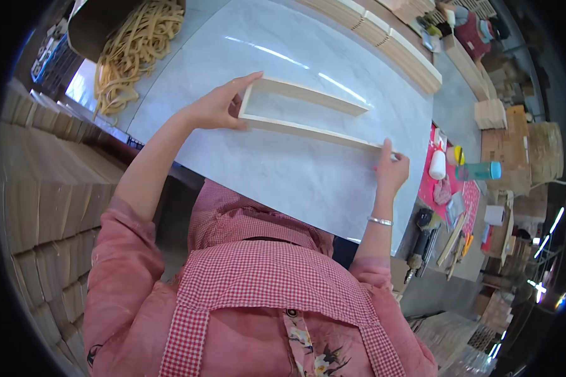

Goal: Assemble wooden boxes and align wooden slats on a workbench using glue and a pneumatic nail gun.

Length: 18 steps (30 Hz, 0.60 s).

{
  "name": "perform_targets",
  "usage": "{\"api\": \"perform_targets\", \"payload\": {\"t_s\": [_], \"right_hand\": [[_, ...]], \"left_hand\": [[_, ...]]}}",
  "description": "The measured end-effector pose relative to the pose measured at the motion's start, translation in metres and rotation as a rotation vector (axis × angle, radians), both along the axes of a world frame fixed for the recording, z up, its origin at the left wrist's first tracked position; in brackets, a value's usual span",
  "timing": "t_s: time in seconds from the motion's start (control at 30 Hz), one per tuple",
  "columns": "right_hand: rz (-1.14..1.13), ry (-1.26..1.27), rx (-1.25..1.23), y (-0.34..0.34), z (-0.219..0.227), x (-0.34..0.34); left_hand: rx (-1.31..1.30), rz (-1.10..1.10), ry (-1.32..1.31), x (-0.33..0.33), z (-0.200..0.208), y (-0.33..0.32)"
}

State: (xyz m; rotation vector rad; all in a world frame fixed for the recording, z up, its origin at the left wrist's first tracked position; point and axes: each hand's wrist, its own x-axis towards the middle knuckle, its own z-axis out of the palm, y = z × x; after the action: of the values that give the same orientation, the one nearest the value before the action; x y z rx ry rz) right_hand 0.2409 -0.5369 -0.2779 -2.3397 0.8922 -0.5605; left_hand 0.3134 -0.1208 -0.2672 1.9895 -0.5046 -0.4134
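Note:
A pale three-sided wooden frame (308, 131), long and narrow, lies over the grey marbled tabletop (277, 169). Its short end is at the left, and the right end has no crosspiece. My left hand (217, 107) is closed around that short end, thumb at the near corner and fingers at the far one. With my right hand (392, 169) I pinch the right tip of the near long strip between thumb and fingers. The far long strip ends free, short of my right hand.
Rubber bands (138, 47) spill from a container at the far left. Bundled wooden strips (402, 56) line the far edge. Beyond the right edge are a white bottle (438, 164), a teal bottle (478, 171) and tools. Stacked wood (63, 182) stands left. Another person (470, 34) is at the far right.

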Motion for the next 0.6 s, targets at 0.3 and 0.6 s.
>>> {"api": "perform_targets", "payload": {"t_s": [0.3,0.6], "right_hand": [[0.303,-0.025,0.057,0.006,-0.006,0.043],[0.762,-0.118,0.159,0.005,-0.01,0.049]], "left_hand": [[-0.015,0.003,-0.004,0.0,-0.006,0.002],[0.009,0.022,0.022,-0.002,0.002,-0.002]]}}
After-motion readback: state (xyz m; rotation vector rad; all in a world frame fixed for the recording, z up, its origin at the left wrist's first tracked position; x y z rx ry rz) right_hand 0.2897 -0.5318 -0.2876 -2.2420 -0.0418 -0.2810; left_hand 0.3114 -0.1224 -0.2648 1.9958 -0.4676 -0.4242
